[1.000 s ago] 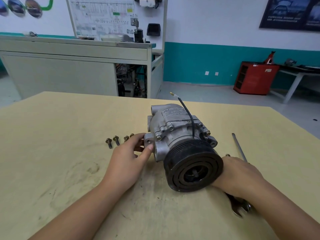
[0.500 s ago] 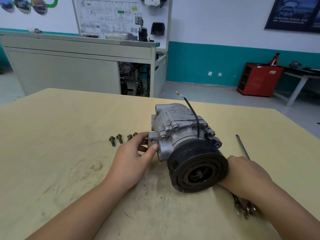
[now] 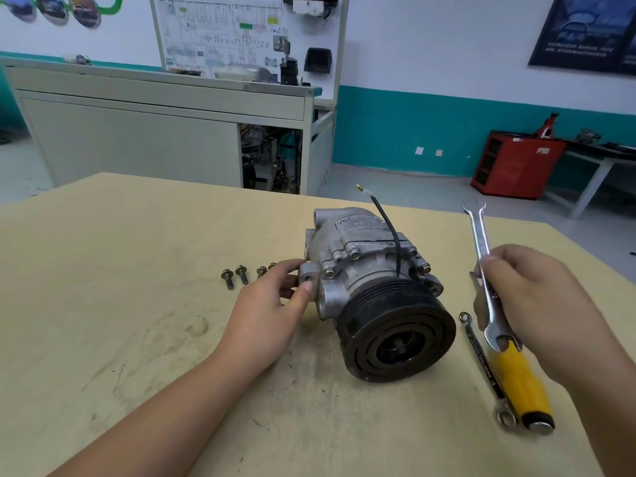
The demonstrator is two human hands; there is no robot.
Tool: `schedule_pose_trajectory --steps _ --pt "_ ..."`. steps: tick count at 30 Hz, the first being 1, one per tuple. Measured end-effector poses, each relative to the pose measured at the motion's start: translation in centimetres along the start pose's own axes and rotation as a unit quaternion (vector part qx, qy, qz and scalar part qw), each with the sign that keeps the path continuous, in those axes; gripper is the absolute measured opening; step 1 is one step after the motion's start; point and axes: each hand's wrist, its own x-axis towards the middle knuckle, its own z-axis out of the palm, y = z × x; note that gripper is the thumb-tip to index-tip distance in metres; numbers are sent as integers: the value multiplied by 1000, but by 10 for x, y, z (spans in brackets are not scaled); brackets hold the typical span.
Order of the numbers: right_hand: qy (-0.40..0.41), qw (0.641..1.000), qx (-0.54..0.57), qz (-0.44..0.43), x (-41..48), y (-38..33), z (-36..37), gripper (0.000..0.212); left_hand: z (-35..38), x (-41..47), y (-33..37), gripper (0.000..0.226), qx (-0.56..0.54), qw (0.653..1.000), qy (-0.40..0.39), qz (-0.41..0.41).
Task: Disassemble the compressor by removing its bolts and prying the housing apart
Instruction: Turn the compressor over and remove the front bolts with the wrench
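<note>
Compressor (image 3: 361, 270) on its side, right of the middle of the worktop (image 3: 137, 304) and a little in from the far edge, black clutch pulley (image 3: 395, 335) facing the near edge. The left hand (image 3: 272, 311) pinches the cast mounting ear (image 3: 308, 273) between thumb and fingers. The right hand (image 3: 537, 304), raised clear of the surface, curls round the shank of an open-end wrench (image 3: 481, 256) with its jaw pointing up. Flanged bolts (image 3: 354, 253) are seated round the housing joint. Four loose bolts (image 3: 234, 277) lie in a row just left of the left hand.

Handling, judged: a cast metal body, heavy and rigid, unlikely to slide but liable to roll on its round pulley. The ears and housing flange give the surest hold. The thin black wire (image 3: 389, 228) standing off the top is the fragile part and should not be gripped.

A ring spanner (image 3: 481, 363) and a yellow-handled screwdriver (image 3: 519, 383) lie side by side near the right edge. The worktop is pale, smudged board. Beyond it: a grey bench cabinet (image 3: 137, 132), a wiring-diagram board (image 3: 241, 32), a teal wall band (image 3: 413, 132) and a red cabinet (image 3: 512, 163).
</note>
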Motion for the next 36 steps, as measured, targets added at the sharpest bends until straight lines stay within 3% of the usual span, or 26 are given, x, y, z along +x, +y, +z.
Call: schedule_pose_trajectory --steps 3,4,6,8,10,13,16,22,28,36 --pt "-130 979 157 12 -41 -36 9 20 -3 -1 8 16 -12 999 45 3" --pt "-176 971 159 14 -55 -43 19 17 -7 -2 13 5 -17 997 72 14" --pt "-203 973 103 -26 -75 -44 42 16 -14 -5 21 19 -30 991 124 33" --pt "-191 979 50 -56 -86 -42 62 22 -26 -9 29 36 -66 991 119 18" --pt "-182 981 45 -47 -90 -40 76 23 -39 -12 33 44 -126 991 1 -34" --pt "-159 985 64 -27 -91 -37 93 19 -51 -14 32 34 -200 946 -235 -97" --pt "-159 980 120 4 -91 -35 105 12 -49 -11 33 25 -202 928 -293 -107" --pt "-241 933 248 97 -90 -32 114 18 -39 -1 33 19 -229 924 -266 -152" --pt "-323 883 317 125 -97 -34 115 15 -24 -14 30 29 -255 921 -266 -126" --pt "-315 883 328 118 -100 -29 109 19 -19 -21 29 28 -297 923 -210 -127"
